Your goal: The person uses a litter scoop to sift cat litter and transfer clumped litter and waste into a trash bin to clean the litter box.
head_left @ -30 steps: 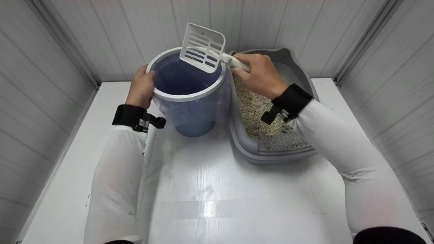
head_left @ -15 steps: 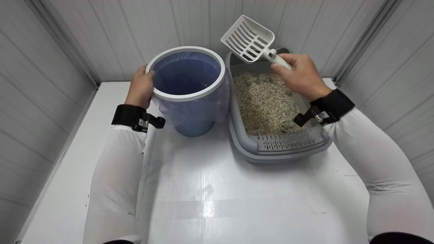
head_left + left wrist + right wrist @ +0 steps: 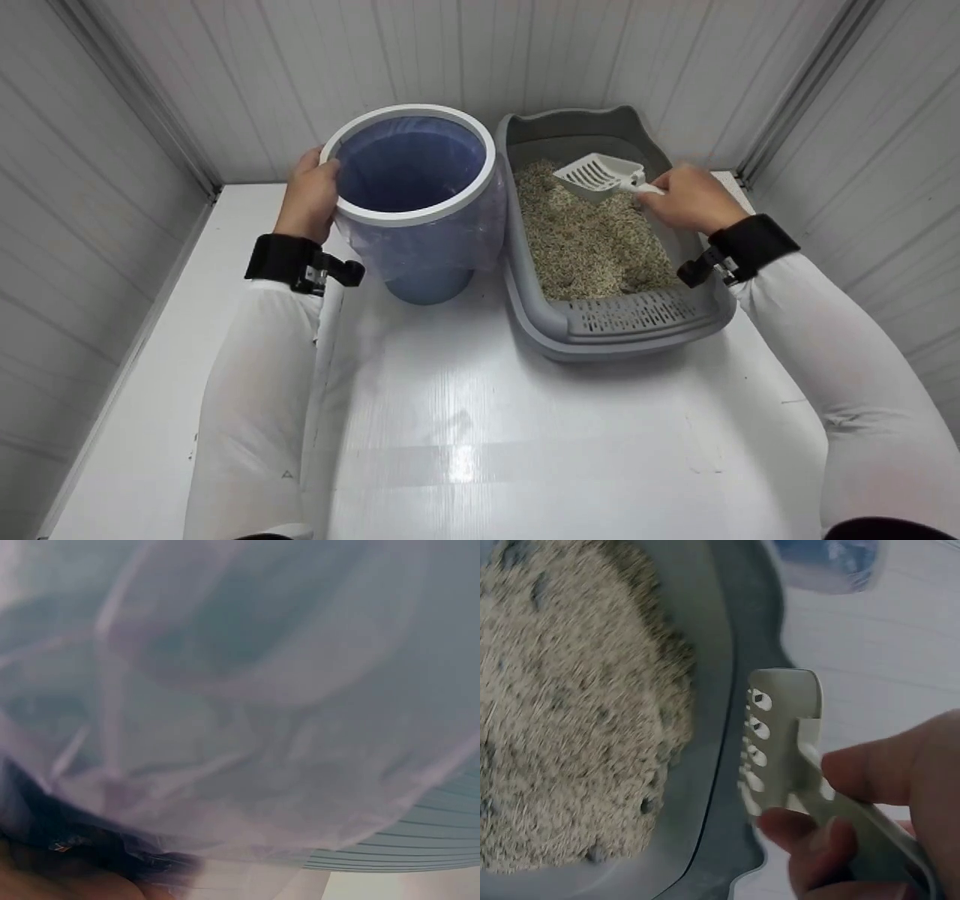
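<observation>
Litter box (image 3: 540, 135): grey, on the bench (image 3: 480, 420), directly below the right hand's fingers; granules fill its floor.
Bin (image 3: 409, 214): bag-lined, white-rimmed, just left of the box; the left hand (image 3: 309, 196) has its fingers curled over the near-left rim, gripping it.
Scoop (image 3: 598, 177): white, slotted, held by the right hand (image 3: 686, 199), whose fingers (image 3: 870, 772) pinch the handle.
Long axis: runs from those fingers leftward, head low over the litter (image 3: 570, 705), apparently not yet dug in.
Nearer hand: the right.
</observation>
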